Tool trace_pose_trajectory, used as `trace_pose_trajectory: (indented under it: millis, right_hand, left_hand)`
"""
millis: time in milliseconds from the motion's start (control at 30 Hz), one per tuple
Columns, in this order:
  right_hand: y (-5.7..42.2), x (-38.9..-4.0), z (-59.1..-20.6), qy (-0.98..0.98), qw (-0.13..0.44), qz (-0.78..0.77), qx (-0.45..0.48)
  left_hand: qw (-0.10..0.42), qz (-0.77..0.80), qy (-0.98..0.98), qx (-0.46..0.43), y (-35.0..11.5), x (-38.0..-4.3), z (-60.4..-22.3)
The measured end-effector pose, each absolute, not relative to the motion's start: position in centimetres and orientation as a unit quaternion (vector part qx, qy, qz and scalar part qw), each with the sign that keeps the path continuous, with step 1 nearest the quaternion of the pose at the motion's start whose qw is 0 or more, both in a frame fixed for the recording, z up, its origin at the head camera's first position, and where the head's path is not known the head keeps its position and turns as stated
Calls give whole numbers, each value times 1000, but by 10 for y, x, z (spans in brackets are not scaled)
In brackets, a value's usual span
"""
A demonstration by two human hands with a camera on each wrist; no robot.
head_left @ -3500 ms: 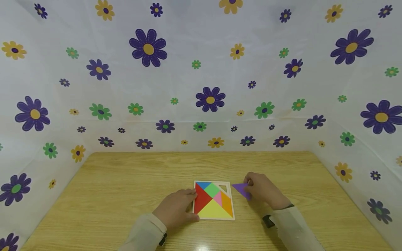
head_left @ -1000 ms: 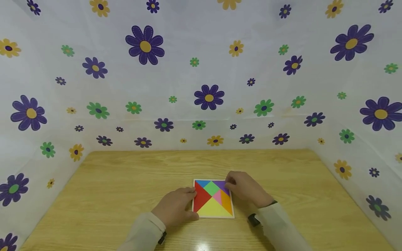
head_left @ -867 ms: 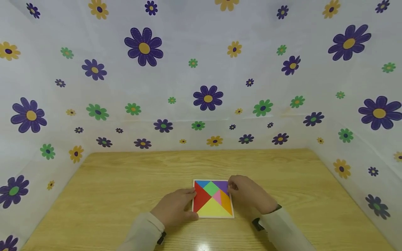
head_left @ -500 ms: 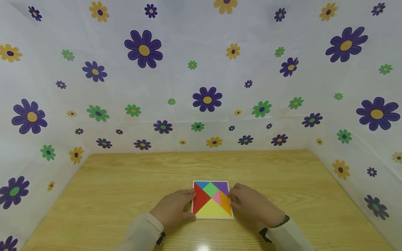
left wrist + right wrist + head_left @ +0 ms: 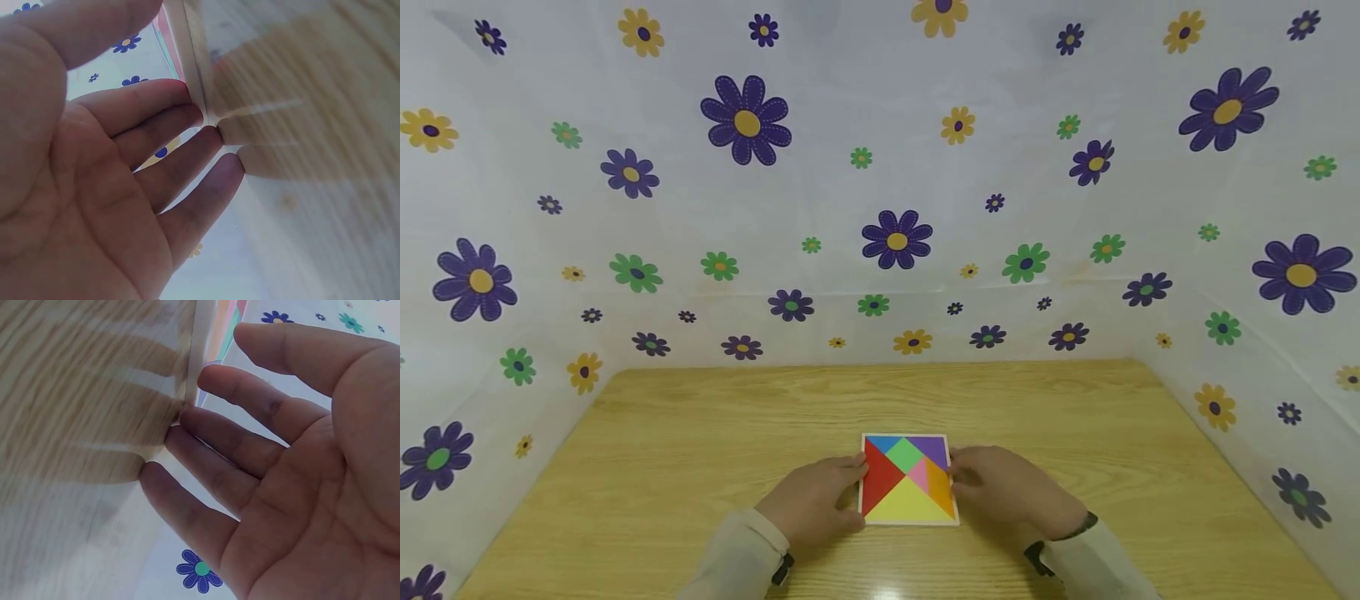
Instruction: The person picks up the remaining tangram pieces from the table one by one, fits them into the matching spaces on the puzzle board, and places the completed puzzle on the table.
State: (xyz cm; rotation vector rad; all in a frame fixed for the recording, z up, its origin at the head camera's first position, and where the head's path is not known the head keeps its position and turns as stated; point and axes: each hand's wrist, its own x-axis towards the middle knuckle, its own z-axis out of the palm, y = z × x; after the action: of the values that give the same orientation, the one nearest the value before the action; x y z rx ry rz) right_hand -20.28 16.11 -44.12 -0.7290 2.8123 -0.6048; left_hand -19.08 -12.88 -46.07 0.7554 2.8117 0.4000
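Note:
A square tangram tray [image 5: 913, 523] with a pale rim lies flat on the table, every part of its face covered by coloured pieces. The purple triangle [image 5: 934, 447] sits in its far right corner, beside the green square [image 5: 905, 455] and the orange parallelogram [image 5: 937, 485]. Red [image 5: 877, 477] and yellow triangles [image 5: 910, 505] take up the left and near sides. My left hand [image 5: 816, 500] touches the tray's left edge, fingers extended and thumb by the near corner. Along the right edge, my right hand [image 5: 1018, 492] rests its fingertips, thumb apart from the fingers in the right wrist view.
The wood-grain table [image 5: 715, 417] stretches out around the tray. White flower-printed cloth [image 5: 820, 183] stands as a wall behind it and along both sides.
My right hand brought the purple triangle from right of the tray into its far right corner, let go, and slid nearer along the right edge. My left hand has stayed at the left edge.

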Motion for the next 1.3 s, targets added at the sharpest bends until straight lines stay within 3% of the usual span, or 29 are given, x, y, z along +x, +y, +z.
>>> trace_pose_trajectory:
  millis: [367,1133,1300]
  right_hand:
    - [167,-207,-445,937,113,-214,-250]
    - [164,-207,-444,942,78,-175,-275]
    - [165,-208,-443,944,96,-187,-255]
  left_hand:
    - [95,158,952,244,-128,-192,-461]
    - [75,145,954,251,-130,-191,-461]
    - [84,156,952,252,-129,-192,-462]
